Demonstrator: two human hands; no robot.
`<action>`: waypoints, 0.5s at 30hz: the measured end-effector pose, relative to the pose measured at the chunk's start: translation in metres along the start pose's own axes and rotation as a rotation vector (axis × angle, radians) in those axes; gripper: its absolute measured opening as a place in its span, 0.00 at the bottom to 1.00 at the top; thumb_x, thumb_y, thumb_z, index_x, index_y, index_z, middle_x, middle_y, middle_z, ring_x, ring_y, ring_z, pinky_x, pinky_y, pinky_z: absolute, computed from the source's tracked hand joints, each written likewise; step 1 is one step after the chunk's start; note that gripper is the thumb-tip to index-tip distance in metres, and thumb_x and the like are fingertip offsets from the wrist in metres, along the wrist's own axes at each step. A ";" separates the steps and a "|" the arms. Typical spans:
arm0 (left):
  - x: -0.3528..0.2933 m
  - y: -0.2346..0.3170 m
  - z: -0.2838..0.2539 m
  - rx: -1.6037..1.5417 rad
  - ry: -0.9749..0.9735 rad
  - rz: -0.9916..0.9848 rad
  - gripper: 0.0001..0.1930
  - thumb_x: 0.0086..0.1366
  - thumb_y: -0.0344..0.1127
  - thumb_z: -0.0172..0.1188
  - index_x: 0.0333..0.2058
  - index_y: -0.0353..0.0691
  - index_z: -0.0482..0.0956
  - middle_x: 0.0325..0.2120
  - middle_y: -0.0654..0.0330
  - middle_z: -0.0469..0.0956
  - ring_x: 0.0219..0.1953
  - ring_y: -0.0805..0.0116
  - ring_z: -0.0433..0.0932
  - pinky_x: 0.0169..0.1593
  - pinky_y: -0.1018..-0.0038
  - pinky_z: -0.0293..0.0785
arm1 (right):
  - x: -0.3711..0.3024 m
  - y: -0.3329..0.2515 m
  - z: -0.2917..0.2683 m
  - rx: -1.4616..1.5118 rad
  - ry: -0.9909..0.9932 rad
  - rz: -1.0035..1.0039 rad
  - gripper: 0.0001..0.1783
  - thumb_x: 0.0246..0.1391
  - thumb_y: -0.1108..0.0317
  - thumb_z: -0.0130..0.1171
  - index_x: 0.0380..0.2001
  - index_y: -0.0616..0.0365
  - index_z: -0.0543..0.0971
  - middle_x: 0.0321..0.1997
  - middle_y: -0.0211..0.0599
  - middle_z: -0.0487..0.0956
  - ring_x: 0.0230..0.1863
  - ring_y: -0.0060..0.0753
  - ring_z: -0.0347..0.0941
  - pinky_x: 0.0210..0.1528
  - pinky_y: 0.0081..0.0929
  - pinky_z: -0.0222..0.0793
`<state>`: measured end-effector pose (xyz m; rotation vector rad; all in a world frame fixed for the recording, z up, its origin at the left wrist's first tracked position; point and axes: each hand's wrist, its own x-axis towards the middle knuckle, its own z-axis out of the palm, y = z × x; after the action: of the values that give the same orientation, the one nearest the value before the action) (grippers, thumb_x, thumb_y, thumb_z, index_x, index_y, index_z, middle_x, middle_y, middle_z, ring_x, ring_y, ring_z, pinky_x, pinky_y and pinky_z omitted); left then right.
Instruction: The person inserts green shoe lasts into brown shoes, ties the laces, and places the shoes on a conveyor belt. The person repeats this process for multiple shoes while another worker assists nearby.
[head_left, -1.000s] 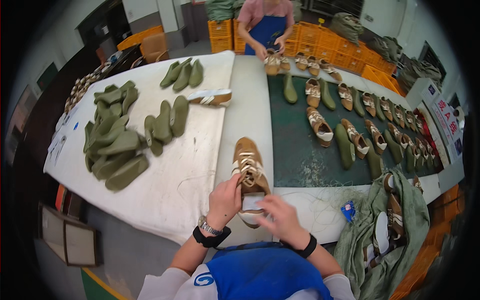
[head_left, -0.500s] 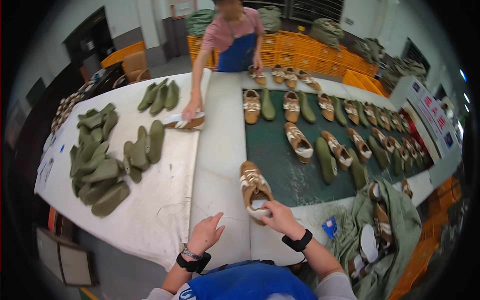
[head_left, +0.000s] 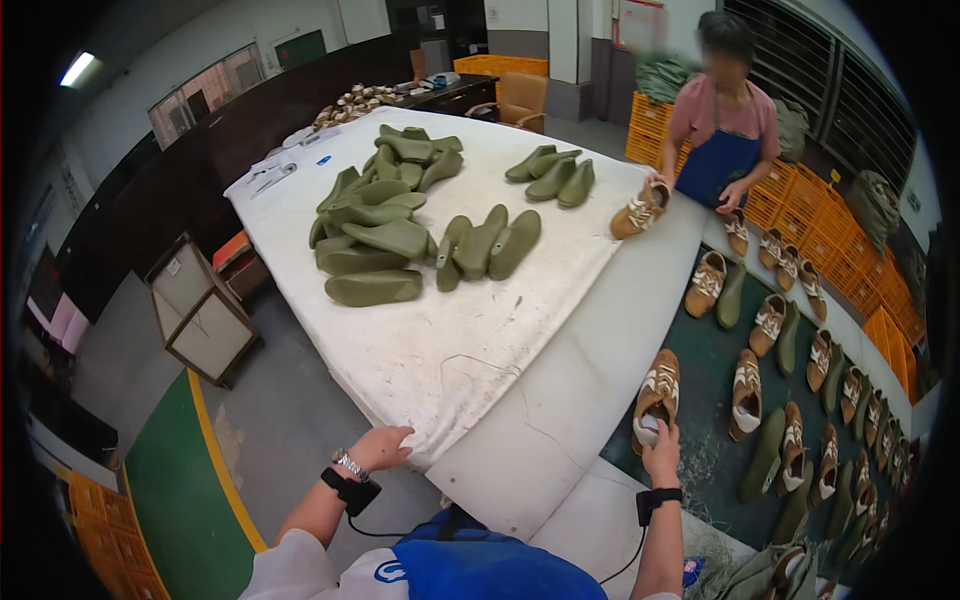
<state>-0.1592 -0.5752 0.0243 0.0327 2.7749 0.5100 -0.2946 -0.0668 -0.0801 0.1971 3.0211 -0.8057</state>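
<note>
Your right hand (head_left: 661, 450) is gripping the laced brown shoe (head_left: 660, 385) at its heel end, the fingers closing on the collar beside the opening, where something white is showing inside. The shoe is lying toe-far at the left edge of the green mat (head_left: 705, 340), though you cannot be sure from this angle that its sole is resting fully flat. Your left hand (head_left: 380, 448) is staying out of the grip: its fingers are spreading apart, empty, by the near corner of the white sheet (head_left: 480, 360) (whether they are brushing it, the view is not telling).

Further out to the right, other laced shoes (head_left: 745, 395) are already standing in rows on the mat, with green lasts (head_left: 765, 455) lying among them, so the setting-out looks well along on that side. Your shoe is having no last close against it, and judging by the neighbouring rows, one seems to be wanting there.

On the left worktop, a heap of lasts (head_left: 395, 235) is lying loose, with a small group (head_left: 487, 240) just right of it and another group (head_left: 555, 180) farther off; these appear to be waiting their turn. At the near right, a green sack (head_left: 750, 580) is holding at least one more shoe, so more work seems to be remaining. At the far corner, a co-worker's hand (head_left: 658, 180) is holding another brown shoe (head_left: 637, 215) over the worktop edge.
</note>
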 end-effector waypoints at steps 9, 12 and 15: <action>0.214 -0.099 -0.084 -0.111 0.325 0.267 0.36 0.55 0.39 0.61 0.61 0.41 0.56 0.53 0.41 0.65 0.54 0.44 0.66 0.56 0.60 0.66 | 0.032 -0.182 -0.051 0.301 -0.077 -0.271 0.20 0.48 0.69 0.60 0.47 0.54 0.75 0.37 0.42 0.78 0.35 0.40 0.77 0.39 0.32 0.72; 0.326 -0.112 -0.119 -0.271 0.383 0.194 0.38 0.54 0.41 0.61 0.62 0.43 0.56 0.53 0.40 0.65 0.54 0.42 0.66 0.57 0.60 0.65 | 0.075 -0.260 -0.041 0.273 -0.133 -0.356 0.18 0.50 0.64 0.59 0.46 0.51 0.76 0.29 0.40 0.81 0.31 0.43 0.78 0.36 0.34 0.73; 0.413 -0.115 -0.130 -0.272 0.448 0.042 0.39 0.51 0.45 0.61 0.61 0.44 0.57 0.52 0.36 0.65 0.52 0.39 0.67 0.56 0.58 0.66 | 0.133 -0.327 -0.007 0.083 -0.191 -0.434 0.20 0.51 0.58 0.57 0.48 0.48 0.75 0.33 0.42 0.81 0.36 0.46 0.77 0.40 0.38 0.72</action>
<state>-0.5875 -0.6947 -0.0273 -0.0976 3.1068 1.0108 -0.4669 -0.3285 0.0828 -0.5227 2.8822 -0.9086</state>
